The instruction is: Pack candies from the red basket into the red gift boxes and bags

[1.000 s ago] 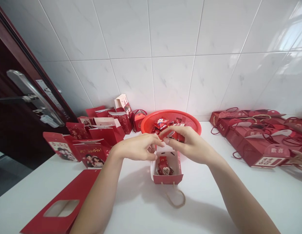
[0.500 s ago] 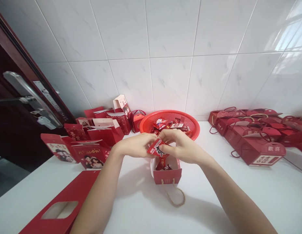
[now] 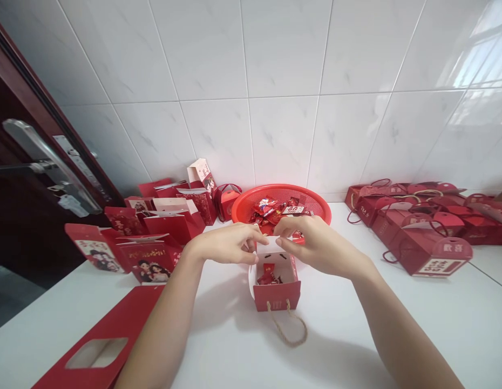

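A small red gift box [image 3: 277, 299] with a white inside stands with its top open on the white table, a twine handle [image 3: 294, 343] hanging from its near side. Red wrapped sweets [image 3: 268, 275] lie inside it. My left hand [image 3: 230, 243] is above the box's left rear corner, fingers curved and apart, holding nothing. Above the right rear corner, my right hand [image 3: 316, 244] has thumb and fingers parted, close to the raised white back flap [image 3: 270, 246]; whether it touches the flap I cannot tell. Behind both hands sits a red plastic basket [image 3: 321, 208] of wrapped sweets.
Open red paper boxes [image 3: 149, 259] stand at the left, near a door with a metal handle [image 3: 44, 162]. A larger red box with an oval window [image 3: 125, 319] lies at front left. Closed red gift boxes [image 3: 421, 246] crowd the right. A tiled wall [image 3: 283, 135] rises behind.
The red packet with black lettering has left my hands, which have moved apart. A red packet shows inside the box. The view has shifted slightly.
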A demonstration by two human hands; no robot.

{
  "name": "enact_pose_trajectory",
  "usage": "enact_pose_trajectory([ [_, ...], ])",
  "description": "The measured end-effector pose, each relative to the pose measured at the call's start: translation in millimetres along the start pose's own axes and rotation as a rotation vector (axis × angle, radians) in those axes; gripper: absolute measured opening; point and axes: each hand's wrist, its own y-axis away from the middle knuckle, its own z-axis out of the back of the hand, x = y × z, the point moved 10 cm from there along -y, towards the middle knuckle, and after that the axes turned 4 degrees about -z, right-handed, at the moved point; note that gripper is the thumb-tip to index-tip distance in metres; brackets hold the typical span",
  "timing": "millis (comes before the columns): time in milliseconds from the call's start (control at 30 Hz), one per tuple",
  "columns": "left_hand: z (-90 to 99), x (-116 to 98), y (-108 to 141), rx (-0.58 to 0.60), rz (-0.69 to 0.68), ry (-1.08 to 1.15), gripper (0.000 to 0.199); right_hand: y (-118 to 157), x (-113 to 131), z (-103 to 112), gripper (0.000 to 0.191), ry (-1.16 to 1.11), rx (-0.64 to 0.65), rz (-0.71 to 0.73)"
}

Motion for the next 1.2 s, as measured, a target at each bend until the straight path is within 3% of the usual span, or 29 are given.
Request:
enact_pose_trajectory([
  [100,-1.8,-0.1,-0.1,0.020,0.012,-0.001,0.050,3.0,-1.5,-3.3,0.016,0.034,0.073,-0.016],
  [233,-1.2,-4.2,0.6,0.022,0.009,-0.045,0.047,8.7,-6.0,-25.8,0.018,0.136,0.291,-0.039],
  [400,0.9,0.6,3.8,0.016,0.051,-0.057,0.042,16.5,-21.4,-42.6,0.042,0.357,0.479,-0.087],
  [633,-4.2,-8.0,4.9,0.063,0.015,-0.044,0.022,15.2,-37.7,-35.6,0.030,0.381,0.480,-0.185],
  [867,-10.5,-26.5,2.8,0.077,-0.053,-0.055,0.010,4.1,-35.0,-38.4,0.018,0.527,0.413,-0.224],
  [1200,-33.3,-38.2,3.1,0.258,-0.236,0.083,0.030,0.9,-33.0,-45.5,0.018,0.477,0.414,-0.109],
])
